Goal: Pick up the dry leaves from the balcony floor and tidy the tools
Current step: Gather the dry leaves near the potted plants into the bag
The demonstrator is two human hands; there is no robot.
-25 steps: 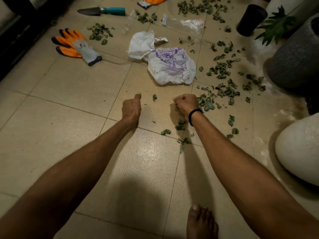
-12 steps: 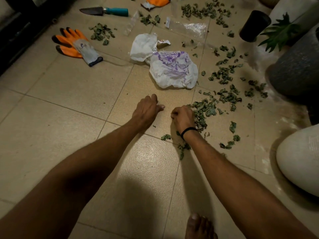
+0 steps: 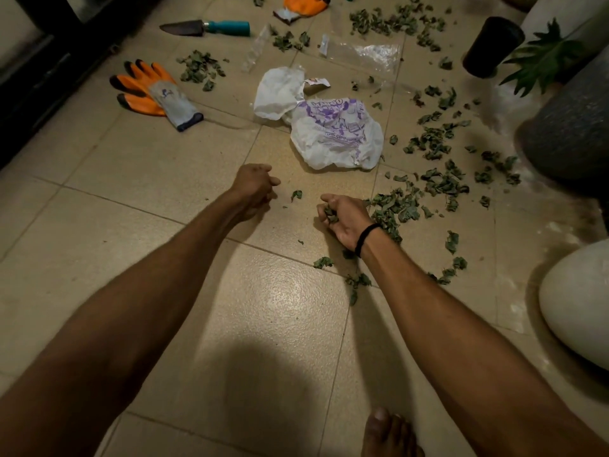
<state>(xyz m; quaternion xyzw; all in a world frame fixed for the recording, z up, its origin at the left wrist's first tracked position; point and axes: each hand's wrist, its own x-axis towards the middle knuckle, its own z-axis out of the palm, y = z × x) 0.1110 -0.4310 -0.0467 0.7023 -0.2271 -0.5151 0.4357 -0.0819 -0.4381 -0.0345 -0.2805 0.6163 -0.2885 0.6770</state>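
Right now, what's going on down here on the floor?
A person is clearing dry leaves off the tiled floor by hand. The right hand grips a clump of leaves. The left hand is curled beside a single leaf, and I can't tell whether it holds anything. Many loose leaves lie scattered to the right. A white plastic bag lies just ahead, and the orange glove and trowel lie untouched farther back.

The right hand (image 3: pixel 346 221) grips dry leaves (image 3: pixel 330 214), the left hand (image 3: pixel 253 186) curled at its nine o'clock, a white bag (image 3: pixel 336 136) at twelve, an orange glove (image 3: pixel 148 90) at ten
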